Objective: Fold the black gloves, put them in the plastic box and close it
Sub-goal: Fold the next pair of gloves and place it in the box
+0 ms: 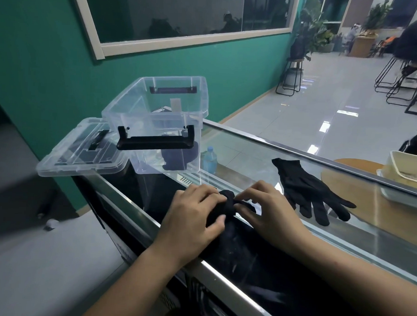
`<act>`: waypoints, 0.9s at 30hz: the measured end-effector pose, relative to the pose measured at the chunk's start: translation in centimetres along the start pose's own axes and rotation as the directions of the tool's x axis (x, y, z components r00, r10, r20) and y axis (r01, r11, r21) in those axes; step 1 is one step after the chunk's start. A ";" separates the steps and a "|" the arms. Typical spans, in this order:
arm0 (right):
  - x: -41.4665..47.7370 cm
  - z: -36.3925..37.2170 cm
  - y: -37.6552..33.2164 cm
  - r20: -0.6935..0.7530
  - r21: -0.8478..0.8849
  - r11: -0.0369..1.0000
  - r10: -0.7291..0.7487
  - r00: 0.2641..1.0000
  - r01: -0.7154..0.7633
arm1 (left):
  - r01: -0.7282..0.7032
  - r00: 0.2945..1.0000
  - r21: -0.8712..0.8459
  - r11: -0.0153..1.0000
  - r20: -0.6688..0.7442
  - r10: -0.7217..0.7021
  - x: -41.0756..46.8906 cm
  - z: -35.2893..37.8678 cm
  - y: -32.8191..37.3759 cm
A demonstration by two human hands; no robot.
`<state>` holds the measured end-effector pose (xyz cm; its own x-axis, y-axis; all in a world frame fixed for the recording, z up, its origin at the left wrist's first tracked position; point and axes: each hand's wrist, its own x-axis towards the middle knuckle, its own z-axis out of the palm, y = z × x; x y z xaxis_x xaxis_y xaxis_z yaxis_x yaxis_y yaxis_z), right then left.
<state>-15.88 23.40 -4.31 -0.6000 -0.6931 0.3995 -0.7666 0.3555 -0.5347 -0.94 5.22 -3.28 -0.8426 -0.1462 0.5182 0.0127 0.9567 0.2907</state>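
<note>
One black glove [227, 206] lies bunched on the glass counter top between my hands. My left hand [195, 217] presses on its left side with the thumb against the fabric. My right hand [269, 213] pinches its right side with the fingertips. A second black glove [306, 188] lies flat and spread out to the right, fingers pointing toward me. The clear plastic box [156, 122] with black handles stands open at the counter's far left. Its clear lid [83, 150] lies beside it, overhanging the counter's left edge.
A glass display counter [342, 235] with metal edges carries everything. A water bottle [209, 160] shows beneath the glass near the box. A cream tray [407, 171] sits at the far right. Green wall at left; stools and a seated person stand on the tiled floor behind.
</note>
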 end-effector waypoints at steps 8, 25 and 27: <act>0.0 -0.3 -0.3 0.020 0.042 0.998 0.036 0.999 -0.037 | -0.112 0.978 0.205 0.972 0.197 0.071 2.7 -0.3 -1.1; -0.2 -1.0 -0.8 0.096 0.020 0.997 0.070 0.993 -0.072 | -0.206 0.976 0.218 0.954 -0.024 0.216 9.9 -11.5 -2.3; -0.3 -1.1 -1.0 0.098 0.017 0.998 0.064 0.993 -0.066 | -0.193 0.975 0.171 0.966 -0.076 0.208 11.3 -14.1 -2.3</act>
<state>-15.24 23.90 -3.10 -0.6224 -0.7270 0.2900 -0.7216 0.3894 -0.5725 -2.89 -2.22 13.20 -0.7780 0.0375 0.6271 0.0827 0.9956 0.0431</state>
